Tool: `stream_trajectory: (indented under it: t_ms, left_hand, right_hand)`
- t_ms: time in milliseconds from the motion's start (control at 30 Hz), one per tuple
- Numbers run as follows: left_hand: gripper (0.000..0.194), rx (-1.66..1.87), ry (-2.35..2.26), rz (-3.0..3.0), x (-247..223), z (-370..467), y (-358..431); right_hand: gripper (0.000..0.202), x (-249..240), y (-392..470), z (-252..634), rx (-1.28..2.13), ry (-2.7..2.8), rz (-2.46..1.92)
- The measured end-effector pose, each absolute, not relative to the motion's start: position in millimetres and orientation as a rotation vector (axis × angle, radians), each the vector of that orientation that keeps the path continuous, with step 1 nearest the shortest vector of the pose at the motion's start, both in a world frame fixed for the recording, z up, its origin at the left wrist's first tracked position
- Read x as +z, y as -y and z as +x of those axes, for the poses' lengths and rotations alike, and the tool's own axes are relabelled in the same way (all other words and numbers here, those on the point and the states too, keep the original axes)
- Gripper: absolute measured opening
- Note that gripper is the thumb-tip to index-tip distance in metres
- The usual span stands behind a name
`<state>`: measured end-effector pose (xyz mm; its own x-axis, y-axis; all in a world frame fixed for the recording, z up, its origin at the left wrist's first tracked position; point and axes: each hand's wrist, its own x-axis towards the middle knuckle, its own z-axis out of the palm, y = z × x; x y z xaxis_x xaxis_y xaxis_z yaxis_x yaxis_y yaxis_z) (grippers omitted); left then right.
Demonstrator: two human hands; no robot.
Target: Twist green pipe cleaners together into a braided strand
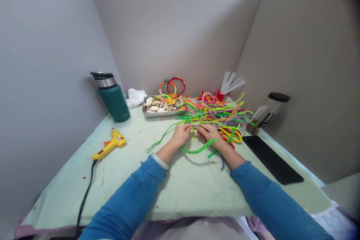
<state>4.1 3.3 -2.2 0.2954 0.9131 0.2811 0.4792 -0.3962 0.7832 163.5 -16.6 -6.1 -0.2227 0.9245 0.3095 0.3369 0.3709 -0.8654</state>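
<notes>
Pale cloth [168, 195] — fuzzy green ring [199, 150], curved, partly wrapped

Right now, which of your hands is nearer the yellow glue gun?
Left: the left hand is to the right of the glue gun; the right hand is farther over that way.

Here's a fuzzy bright-green pipe-cleaner strip [197, 152], bowing downward just below and right of centre; a thin pale band [200, 125] arches above.
</notes>
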Motion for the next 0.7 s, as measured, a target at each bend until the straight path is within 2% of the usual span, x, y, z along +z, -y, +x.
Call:
stream_trajectory:
  t_ms: [400, 700]
  left_hand:
    - [0.034, 0.924, -1.294, 2.3, -3.4, 4.7, -0.2]
    - [0.035, 0.908, -1.309, 2.319, -3.5, 5.4, 0.6]
  right_hand:
    - [0.046, -7.7, 14.5, 166.1, 0.787, 1.748, -1.145]
    - [0.048, -9.9, 12.6, 166.8, 0.779, 1.746, -1.15]
